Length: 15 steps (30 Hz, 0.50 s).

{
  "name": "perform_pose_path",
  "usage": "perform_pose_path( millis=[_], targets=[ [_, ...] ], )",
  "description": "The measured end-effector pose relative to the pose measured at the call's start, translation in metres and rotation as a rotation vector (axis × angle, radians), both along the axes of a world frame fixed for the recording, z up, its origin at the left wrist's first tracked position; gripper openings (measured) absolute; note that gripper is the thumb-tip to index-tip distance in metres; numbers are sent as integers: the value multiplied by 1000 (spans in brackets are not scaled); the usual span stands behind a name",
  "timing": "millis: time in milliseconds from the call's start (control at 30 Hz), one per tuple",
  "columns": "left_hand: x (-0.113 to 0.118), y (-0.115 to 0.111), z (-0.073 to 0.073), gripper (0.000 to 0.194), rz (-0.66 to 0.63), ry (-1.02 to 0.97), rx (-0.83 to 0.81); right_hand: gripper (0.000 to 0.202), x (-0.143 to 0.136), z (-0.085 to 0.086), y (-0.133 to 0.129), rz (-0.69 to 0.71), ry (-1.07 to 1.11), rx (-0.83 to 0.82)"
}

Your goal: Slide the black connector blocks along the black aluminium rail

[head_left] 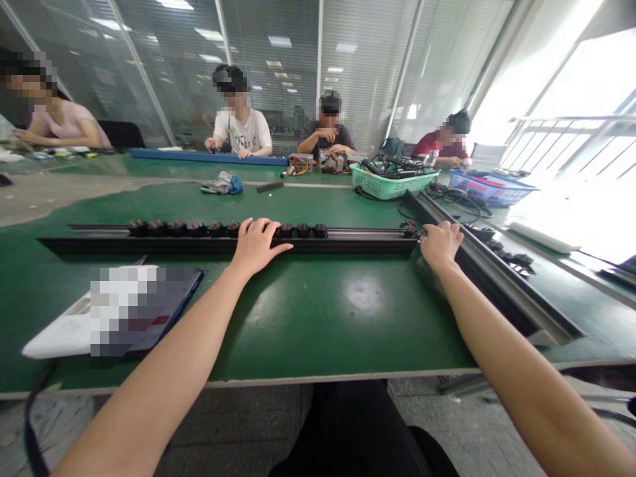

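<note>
A long black metal channel [342, 245] lies across the green table in front of me. Several small black modules, which look like power sockets [197, 229], sit in a row along it. My left hand [257, 244] is laid over the channel, fingers bent across its far side and thumb along the near side, covering part of the row. At the channel's right end, my right hand [441, 244] has its fingers curled in. A small black piece [410, 228] is just left of those fingers. What they pinch is hidden.
A second dark channel [517, 291] slants along the right. Beyond are a green basket [392, 182] of cables, a blue basket [491, 189] and a glove [222, 183]. A white device [74, 324] lies near left. Several people sit across the table, near a blue bar [183, 156].
</note>
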<state>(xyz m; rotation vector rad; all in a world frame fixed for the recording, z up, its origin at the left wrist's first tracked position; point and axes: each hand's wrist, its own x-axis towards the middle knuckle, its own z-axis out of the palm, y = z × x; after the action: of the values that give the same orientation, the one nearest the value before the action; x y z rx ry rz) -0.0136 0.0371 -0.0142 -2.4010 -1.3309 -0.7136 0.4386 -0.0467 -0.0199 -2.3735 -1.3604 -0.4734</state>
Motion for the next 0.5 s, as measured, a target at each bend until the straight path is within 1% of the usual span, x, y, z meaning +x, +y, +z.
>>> perform_pose_path(
  millis=[133, 267, 400, 500],
  targets=[
    [0, -1, 1, 57, 5, 0, -15, 48, -9, 5, 0, 37, -18, 55],
    [0, -2, 1, 55, 4, -4, -13, 48, -31, 15, -5, 108, -47, 143],
    [0, -4, 2, 56, 0, 3, 9, 43, -67, 19, -7, 294, -35, 173],
    [0, -6, 3, 54, -7, -7, 6, 37, -100, 20, -2, 476, -13, 94]
  ],
)
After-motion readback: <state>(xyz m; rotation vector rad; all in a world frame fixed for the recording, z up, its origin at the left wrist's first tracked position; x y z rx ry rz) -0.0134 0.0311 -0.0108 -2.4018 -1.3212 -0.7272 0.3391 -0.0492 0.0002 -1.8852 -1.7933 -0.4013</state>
